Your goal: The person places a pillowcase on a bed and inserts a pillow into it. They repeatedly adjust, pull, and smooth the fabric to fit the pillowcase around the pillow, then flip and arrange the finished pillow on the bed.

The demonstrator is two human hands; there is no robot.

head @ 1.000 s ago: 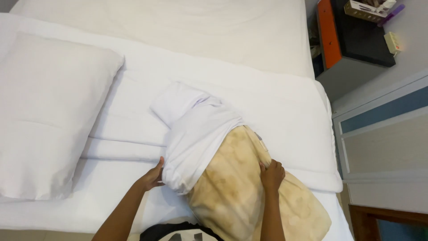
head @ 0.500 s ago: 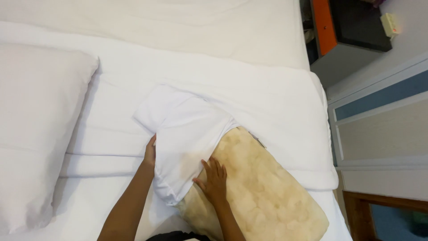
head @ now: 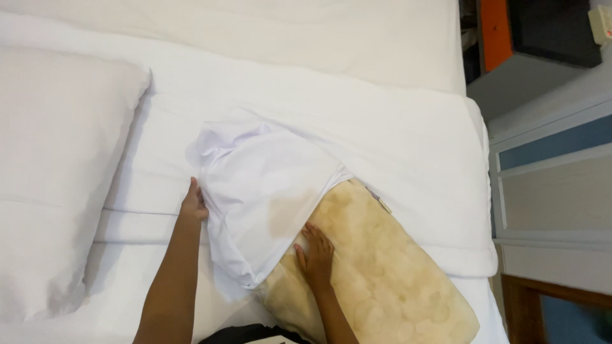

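On the bed (head: pixel 395 140), my yellowed pillow (head: pixel 389 280) lies about half inside its white pillowcase (head: pixel 261 191).

My left hand (head: pixel 193 205) pinches the case's edge; my right hand (head: pixel 315 251) presses flat and open on the stained pillow, gripping nothing. Next, I judge, the case needs drawing down evenly. A 2nd pillow (head: pixel 57 178) lies alongside.

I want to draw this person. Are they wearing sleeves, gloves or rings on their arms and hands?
No sleeves show: both forearms are bare up to the picture's bottom edge. The left hand and right hand wear no gloves, and no ring, watch or bracelet shows. A bit of dark clothing peeks in at the bottom.
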